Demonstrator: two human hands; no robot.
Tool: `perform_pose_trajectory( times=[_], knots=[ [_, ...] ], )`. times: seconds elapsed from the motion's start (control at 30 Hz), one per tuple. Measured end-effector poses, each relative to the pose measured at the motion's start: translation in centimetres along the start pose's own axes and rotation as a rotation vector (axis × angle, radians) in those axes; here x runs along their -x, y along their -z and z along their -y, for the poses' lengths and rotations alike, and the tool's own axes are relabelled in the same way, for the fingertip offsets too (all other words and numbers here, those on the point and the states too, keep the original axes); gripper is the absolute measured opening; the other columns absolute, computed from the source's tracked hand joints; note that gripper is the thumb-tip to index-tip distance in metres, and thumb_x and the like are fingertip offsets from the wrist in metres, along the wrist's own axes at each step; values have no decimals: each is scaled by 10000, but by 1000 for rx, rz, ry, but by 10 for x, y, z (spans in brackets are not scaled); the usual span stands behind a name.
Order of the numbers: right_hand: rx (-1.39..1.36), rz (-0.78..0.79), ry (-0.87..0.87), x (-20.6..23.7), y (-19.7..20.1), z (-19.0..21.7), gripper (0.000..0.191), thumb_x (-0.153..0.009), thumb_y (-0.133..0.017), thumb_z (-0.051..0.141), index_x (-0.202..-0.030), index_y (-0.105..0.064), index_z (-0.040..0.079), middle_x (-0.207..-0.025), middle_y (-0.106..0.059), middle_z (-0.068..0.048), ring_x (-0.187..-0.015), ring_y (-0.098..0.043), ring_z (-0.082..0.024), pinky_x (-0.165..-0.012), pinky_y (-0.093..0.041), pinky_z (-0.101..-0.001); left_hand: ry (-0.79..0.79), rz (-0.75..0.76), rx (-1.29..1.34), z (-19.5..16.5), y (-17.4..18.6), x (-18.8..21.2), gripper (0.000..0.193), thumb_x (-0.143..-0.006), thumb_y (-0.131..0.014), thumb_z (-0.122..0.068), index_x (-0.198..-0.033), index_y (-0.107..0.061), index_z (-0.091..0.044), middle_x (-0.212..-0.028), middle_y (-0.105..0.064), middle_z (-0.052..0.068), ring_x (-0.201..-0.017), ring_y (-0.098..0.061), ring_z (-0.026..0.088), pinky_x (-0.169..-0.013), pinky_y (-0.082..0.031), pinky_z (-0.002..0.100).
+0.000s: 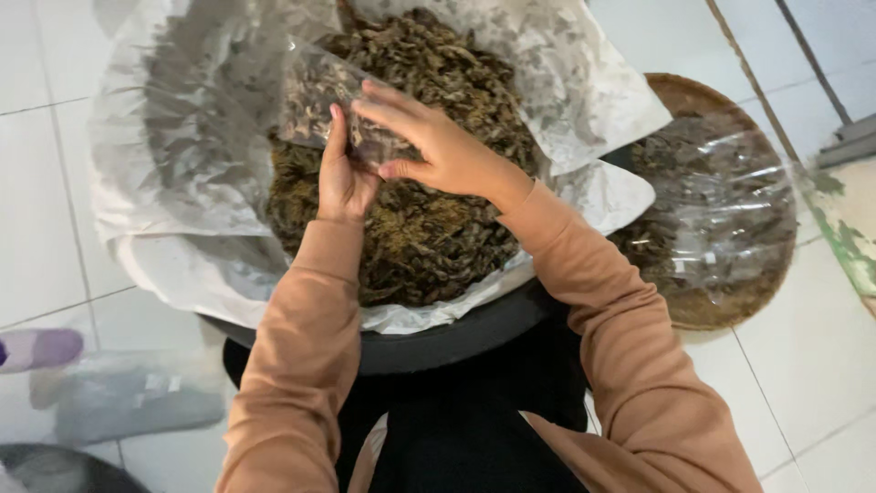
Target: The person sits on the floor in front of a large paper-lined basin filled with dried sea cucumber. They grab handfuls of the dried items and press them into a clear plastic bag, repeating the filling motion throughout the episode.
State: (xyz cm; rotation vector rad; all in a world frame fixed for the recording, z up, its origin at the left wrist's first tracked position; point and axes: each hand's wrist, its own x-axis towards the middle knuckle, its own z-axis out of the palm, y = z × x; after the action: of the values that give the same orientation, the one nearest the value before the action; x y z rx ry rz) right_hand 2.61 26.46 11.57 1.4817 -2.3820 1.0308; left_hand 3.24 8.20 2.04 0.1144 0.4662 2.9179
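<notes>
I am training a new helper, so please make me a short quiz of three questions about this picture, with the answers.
1. True or false: the small clear bag is held over the heap of dried brown leaves.
2. Which hand lies on top of the bag's mouth? A) left hand B) right hand
3. What lies on the round woven tray at the right?

Key
1. True. Both hands hold it above the leaves, which lie in a white plastic liner inside a black basin.
2. B. The right hand reaches across from above; the left hand supports the bag from below.
3. Clear plastic bags with dark dried leaves inside.
</notes>
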Motion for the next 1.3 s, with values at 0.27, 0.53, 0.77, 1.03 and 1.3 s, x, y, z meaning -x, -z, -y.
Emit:
perform_pose_trajectory(
  times=[0.27,0.53,0.77,1.03,1.3],
  knots=[
    [296,-258,-387,138,103,28,735,-959,-776,445,-1603,-480,254,-1737,-318,-142,-1597,-400,-354,-1309,-428,-524,531,215,-689,46,-107,74,660,-930,-667,-227,-1508,-351,-184,-1483,-550,162,-1335,-580,276,-1092,-487,483],
    [447,-606,-690,319,245,-83,765,-891,-927,323,-1537,-609,66,-1619,-432,-323,-1487,-505,-442,-1217,-478,-482,-832,-564,-1520,-109,-10,215,569,-963,-657,-11,-1496,-472,-84,-1509,-526,155,-1402,-526,310,-1108,-517,426],
    [111,-262,-1242,379,199,-231,541,-875,-869,257,-1352,-709,58,-1165,-746,-200,-1085,-681,-360,-911,-546,-466,-360,-1437,-2148,-117,165,324,336,-1060,-599,-112,-1392,-553,-100,-1349,-615,174,-1250,-599,348,-1016,-538,459],
    [508,-246,-1205,400,189,-250,273,-983,-656,123,-1218,-780,58,-1147,-730,-252,-1053,-708,-390,-928,-553,-439,357,-1405,-2416,-103,180,345,187,-1171,-533,-228,-1273,-645,-119,-1166,-717,196,-1075,-683,392,-910,-562,497],
    [445,-638,-709,304,212,-103,188,-1048,-721,23,-1227,-775,8,-1156,-732,-136,-985,-659,-195,-860,-529,-304,82,-1021,-2378,-124,177,363,502,-808,-644,16,-1281,-736,-125,-990,-764,188,-892,-719,401,-789,-557,472]
  ],
)
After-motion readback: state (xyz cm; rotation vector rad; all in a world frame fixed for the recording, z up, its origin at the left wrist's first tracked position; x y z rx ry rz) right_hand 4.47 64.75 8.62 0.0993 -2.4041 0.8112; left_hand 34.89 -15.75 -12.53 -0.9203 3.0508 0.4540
